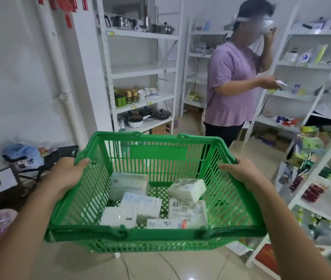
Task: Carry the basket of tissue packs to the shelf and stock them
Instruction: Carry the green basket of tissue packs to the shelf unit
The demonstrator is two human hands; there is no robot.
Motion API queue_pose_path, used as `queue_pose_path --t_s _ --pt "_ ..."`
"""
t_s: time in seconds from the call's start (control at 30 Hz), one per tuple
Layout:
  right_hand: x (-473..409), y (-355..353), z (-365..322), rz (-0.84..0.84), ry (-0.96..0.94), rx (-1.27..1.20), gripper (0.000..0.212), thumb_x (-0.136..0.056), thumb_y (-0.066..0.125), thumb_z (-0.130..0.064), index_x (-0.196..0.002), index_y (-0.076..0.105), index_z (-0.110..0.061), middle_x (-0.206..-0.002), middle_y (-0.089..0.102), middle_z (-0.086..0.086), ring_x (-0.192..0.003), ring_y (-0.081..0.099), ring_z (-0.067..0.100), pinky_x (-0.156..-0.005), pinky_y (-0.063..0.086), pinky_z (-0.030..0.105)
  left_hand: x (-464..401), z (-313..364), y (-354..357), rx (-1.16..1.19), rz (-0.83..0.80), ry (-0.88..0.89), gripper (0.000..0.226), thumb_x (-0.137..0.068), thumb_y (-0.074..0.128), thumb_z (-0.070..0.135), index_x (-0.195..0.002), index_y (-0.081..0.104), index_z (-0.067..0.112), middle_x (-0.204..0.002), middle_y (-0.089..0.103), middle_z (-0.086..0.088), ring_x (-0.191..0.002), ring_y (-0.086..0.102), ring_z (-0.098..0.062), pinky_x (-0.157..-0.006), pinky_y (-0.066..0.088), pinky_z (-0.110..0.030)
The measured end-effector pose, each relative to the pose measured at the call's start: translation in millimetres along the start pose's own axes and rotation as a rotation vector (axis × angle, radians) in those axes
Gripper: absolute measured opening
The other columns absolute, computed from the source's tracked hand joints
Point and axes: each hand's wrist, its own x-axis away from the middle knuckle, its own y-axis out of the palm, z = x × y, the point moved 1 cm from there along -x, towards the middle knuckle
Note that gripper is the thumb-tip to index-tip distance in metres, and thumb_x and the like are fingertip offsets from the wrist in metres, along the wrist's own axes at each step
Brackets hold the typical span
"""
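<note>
The green basket (156, 190) is held off the floor, level, in front of the carrier. The left hand (67, 172) is clenched over the left rim; the right hand (239, 170) is clenched over the right rim, thumb lying along the top edge. Both carry handles are folded down against the near and far rims, unused. Several tissue packs (186, 189) lie loose on the basket floor, some overlapping, none near the rim.

Judgement: this is the carry stage; no pack has been stocked. To do it well, keep the rims level so the packs do not slide to one wall, and keep both grips opposite each other (the load looks light, so a rim grip seems adequate).

Clearance: a person in a purple shirt (231, 81) stands ahead, right of centre, at the white shelf unit on the right (302, 63). Another stocked shelf unit (322, 178) runs close along the carrier's right side, its post just beside the basket's right corner. On the left, a low stool with a bundle (25, 156) sits near the wall. Open tiled floor (180, 265) lies directly ahead and to the left of the standing person, which looks the freer route.
</note>
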Motion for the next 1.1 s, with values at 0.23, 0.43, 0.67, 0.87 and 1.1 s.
queue_pose_path --t_s 0.23,0.43,0.67,0.87,1.1 --pt "-78 10 -20 -0.026 0.002 -0.024 0.032 -0.088 0.078 -0.036 -0.101 0.066 -0.01 -0.093 0.075 0.022 -0.071 0.07 0.029 -0.073 0.059 0.041 -58 30 21 -0.035 -0.011 -0.026 0.046 -0.103 0.054 0.042 -0.084 0.07 0.004 -0.083 0.072 -0.023 -0.079 0.07 -0.035 -0.082 0.059 -0.044" --pt "-143 20 -47 -0.009 -0.009 -0.026 0.029 -0.087 0.08 -0.033 -0.093 0.067 -0.008 -0.076 0.069 0.014 -0.061 0.063 0.025 -0.061 0.052 0.033 -126 51 34 -0.018 -0.02 0.013 0.046 -0.104 0.053 0.041 -0.086 0.071 0.002 -0.086 0.072 -0.023 -0.08 0.071 -0.035 -0.087 0.059 -0.05" --pt "-214 13 -68 0.048 -0.004 -0.024 0.028 -0.088 0.077 -0.038 -0.097 0.065 -0.014 -0.084 0.072 0.015 -0.066 0.064 0.025 -0.064 0.052 0.035 -201 87 68 -0.026 -0.016 0.029 0.048 -0.103 0.051 0.047 -0.085 0.071 0.008 -0.083 0.073 -0.019 -0.075 0.07 -0.031 -0.083 0.059 -0.046" --pt "-286 4 -67 0.046 -0.002 -0.042 0.031 -0.089 0.076 -0.036 -0.103 0.066 -0.01 -0.082 0.069 0.013 -0.066 0.063 0.023 -0.062 0.051 0.032 -254 128 110 -0.056 -0.017 0.01 0.052 -0.103 0.051 0.05 -0.092 0.069 0.002 -0.084 0.072 -0.023 -0.075 0.07 -0.035 -0.082 0.06 -0.05" --pt "-374 8 -90 0.009 -0.043 -0.061 0.026 -0.087 0.077 -0.036 -0.095 0.066 -0.014 -0.076 0.068 0.009 -0.061 0.065 0.022 -0.058 0.054 0.036 -305 143 141 -0.042 0.035 -0.012 0.048 -0.104 0.051 0.045 -0.095 0.071 0.003 -0.089 0.073 -0.023 -0.081 0.071 -0.035 -0.083 0.059 -0.045"
